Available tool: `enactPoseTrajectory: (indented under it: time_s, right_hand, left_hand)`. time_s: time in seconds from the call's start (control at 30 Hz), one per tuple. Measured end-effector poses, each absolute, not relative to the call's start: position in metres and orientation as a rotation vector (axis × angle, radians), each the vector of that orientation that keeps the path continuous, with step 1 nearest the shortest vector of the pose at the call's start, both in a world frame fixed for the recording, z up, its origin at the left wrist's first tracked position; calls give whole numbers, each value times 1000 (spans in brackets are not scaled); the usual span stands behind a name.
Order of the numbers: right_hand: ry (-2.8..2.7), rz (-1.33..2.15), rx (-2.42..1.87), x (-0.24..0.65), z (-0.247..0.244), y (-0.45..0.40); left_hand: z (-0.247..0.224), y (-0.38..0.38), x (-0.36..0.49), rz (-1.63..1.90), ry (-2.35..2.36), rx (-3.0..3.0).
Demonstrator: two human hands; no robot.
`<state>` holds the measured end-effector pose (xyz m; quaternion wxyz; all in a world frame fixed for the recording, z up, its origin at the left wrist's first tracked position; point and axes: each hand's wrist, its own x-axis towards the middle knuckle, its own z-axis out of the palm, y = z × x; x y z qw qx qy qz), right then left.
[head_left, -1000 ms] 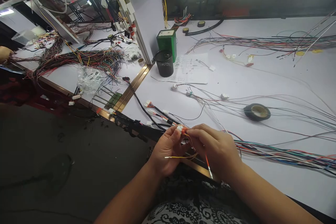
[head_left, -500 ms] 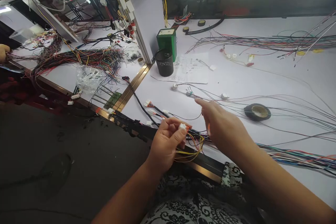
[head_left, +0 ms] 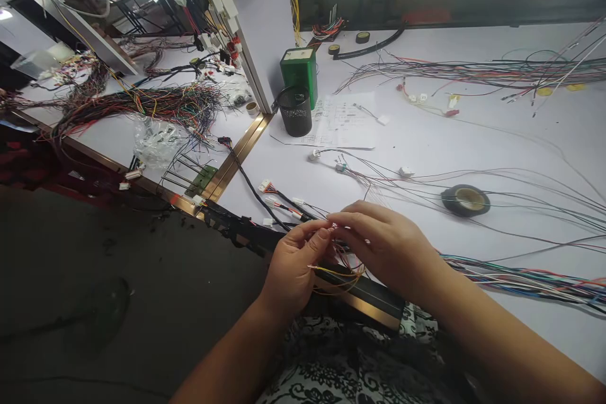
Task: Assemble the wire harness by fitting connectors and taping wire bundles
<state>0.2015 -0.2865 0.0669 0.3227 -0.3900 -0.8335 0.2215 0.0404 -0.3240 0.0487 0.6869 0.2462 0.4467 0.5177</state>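
My left hand (head_left: 296, 262) is closed at the front edge of the table, thumb and forefinger pinched on a small white connector that my fingers now mostly hide. My right hand (head_left: 386, 243) meets it from the right, its fingertips pressed together at the same spot; what they grip is too small to make out. Yellow and red wires (head_left: 348, 274) loop down below both hands. Just beyond the fingers lie a white connector with orange wires (head_left: 266, 186) and black sleeved cables (head_left: 291, 203).
A roll of black tape (head_left: 465, 201) lies to the right among thin wires. Behind stand a black mesh cup (head_left: 294, 112) and a green box (head_left: 307, 69), beside a printed sheet (head_left: 353, 117). A wire bundle (head_left: 534, 284) runs along the right front.
My right hand has come down and left from above the table to meet my left hand, its fingers closing at the connector. My left hand has stayed nearly in place.
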Motion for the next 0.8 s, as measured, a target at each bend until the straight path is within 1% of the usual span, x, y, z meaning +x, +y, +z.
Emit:
enactPoseTrajectory:
  time_s: [0.2, 0.37, 0.53, 0.7, 0.8]
  right_hand:
    - [-2009, 504, -1083, 205, 64, -291]
    - [-1994, 548, -1112, 207, 59, -297]
    - [-1979, 576, -1140, 205, 57, -302]
    - [-1981, 553, -1277, 202, 56, -304]
    - [-2000, 539, -1267, 201, 54, -305]
  left_hand:
    - [52, -322, 41, 1144, 897, 219]
    - [48, -323, 41, 1150, 869, 86]
    - [46, -325, 42, 1167, 831, 67]
    - [50, -325, 44, 1164, 824, 105]
    - [51, -326, 45, 1169, 817, 120]
